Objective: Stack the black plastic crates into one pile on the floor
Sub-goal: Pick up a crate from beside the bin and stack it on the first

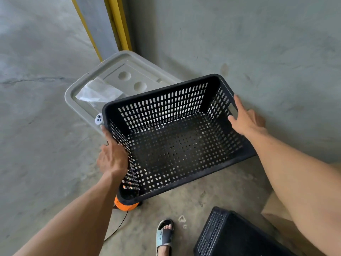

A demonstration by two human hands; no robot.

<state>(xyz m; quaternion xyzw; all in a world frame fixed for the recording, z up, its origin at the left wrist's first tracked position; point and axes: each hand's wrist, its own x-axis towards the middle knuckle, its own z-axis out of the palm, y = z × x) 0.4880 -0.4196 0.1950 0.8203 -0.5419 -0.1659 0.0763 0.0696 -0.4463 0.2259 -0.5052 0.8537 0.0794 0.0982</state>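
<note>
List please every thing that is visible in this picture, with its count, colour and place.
open crate: 1, black, centre, held at both ends
second crate: 1, black, bottom right
lidded bin: 1, grey, behind the open crate
clear bag: 1, transparent, on the bin lid
orange object: 1, under the crate's near corner
sandalled foot: 1, bottom centre
left hand: grip on left end
right hand: on right end
</note>
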